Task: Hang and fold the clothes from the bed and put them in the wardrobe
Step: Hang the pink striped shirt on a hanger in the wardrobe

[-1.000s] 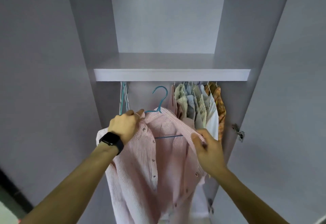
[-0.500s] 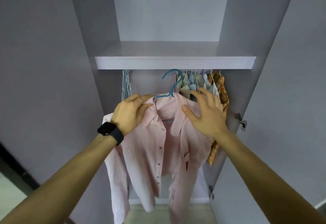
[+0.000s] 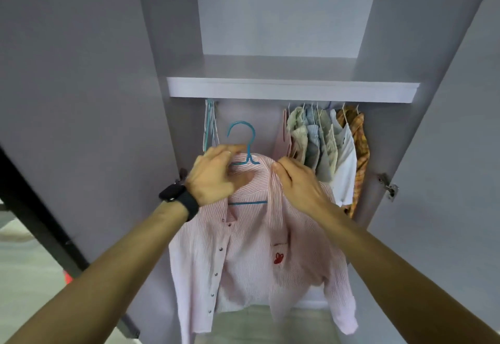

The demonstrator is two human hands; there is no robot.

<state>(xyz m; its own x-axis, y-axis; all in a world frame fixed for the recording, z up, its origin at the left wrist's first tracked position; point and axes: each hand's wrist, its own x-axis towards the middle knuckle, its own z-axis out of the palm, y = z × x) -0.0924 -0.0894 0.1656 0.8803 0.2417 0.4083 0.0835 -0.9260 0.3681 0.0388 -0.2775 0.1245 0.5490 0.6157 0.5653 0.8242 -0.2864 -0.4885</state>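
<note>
Grey wardrobe [image 3: 270,18] interior, doors open, hung garments [image 3: 324,140] crowded at the right beneath the shelf [image 3: 292,90]. Pink striped shirt [image 3: 243,262] on a blue hanger [image 3: 242,132], held before the opening. Left grip [image 3: 213,173] closed on the shirt's shoulder beside the hanger neck; right grip [image 3: 297,184] pinching the collar

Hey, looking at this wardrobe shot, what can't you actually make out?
Head view:
- Rail: hidden behind the front edge of the shelf.
- Shoulders of the hanger: covered by the shirt.
- Fingertips of the left hand: motion-blurred; unclear whether they grip hanger as well as shirt.
- The hung clothes: overlapping, so their count is unclear.
- Bed: outside the frame.
</note>
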